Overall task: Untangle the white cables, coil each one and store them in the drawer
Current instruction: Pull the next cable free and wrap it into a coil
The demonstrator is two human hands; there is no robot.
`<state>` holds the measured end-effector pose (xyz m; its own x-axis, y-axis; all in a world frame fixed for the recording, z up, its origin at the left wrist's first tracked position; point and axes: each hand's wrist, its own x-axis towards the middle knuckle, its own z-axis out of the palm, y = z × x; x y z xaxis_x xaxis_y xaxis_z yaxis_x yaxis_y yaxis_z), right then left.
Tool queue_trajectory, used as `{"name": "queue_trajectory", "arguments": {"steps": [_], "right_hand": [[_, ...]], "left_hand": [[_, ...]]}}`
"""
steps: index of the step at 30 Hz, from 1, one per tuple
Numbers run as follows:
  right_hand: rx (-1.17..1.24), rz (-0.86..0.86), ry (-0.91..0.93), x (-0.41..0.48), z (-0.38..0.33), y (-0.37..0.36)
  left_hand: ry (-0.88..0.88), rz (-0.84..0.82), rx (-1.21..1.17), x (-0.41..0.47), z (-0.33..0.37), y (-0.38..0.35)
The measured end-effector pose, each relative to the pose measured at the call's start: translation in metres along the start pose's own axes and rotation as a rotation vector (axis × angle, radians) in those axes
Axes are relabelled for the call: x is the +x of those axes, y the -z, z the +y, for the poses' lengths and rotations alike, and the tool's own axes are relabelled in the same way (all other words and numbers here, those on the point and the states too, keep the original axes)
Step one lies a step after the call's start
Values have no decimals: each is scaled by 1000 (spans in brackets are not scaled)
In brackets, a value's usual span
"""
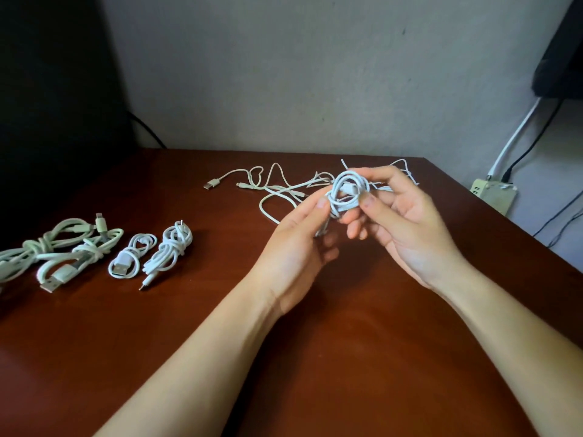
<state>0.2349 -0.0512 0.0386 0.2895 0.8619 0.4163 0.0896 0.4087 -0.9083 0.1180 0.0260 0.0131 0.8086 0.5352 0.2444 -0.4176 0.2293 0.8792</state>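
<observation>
- White, rubbery cable wound into a small round coil point(347, 193) is held up over the middle of the worktop point(315, 357). Our left hand point(296, 247) pinches its nine o'clock side under the thumb. Our right hand point(403, 222) pinches its three o'clock side between thumb and curled fingers.
- We judge the loops springy: if either pinch eases before the short end hanging below the left thumb is tucked, the coil could burst open.
- Behind the coil, at twelve o'clock from our hands, the loose tangle point(284, 190) lies on the worktop. We cannot tell whether the coil is joined to it. If it is, a tug could tighten the knots.
- That tangle is thin, smooth and limp, thrown in wide uneven loops, with a flat metal USB plug point(212, 185) at its ten o'clock end. Such plugs could catch in a loop when we pull a strand through.
- At nine o'clock lie the coiled bundles point(168, 247), four as far as we can count, each cinched round its waist. The farther ones look thicker and faintly green.
- Underneath, the worktop is dark red-brown and glossy, so bundles may slide when we gather them.
- We see no drawer.
</observation>
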Motion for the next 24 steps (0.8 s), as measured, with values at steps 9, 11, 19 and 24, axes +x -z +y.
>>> {"name": "queue_trajectory", "arguments": {"steps": [9,11,19,24], "right_hand": [[-82,152,-86,2,2,4],[-66,129,-146,3,4,2],[-68,86,-181,2,8,1],[-23,76,-175,1,7,-2]], "left_hand": [[-35,264,382,1,-8,-13],[-13,289,366,0,-6,-10],[-67,209,472,0,-6,0],[-15,144,347,2,-6,7]]}}
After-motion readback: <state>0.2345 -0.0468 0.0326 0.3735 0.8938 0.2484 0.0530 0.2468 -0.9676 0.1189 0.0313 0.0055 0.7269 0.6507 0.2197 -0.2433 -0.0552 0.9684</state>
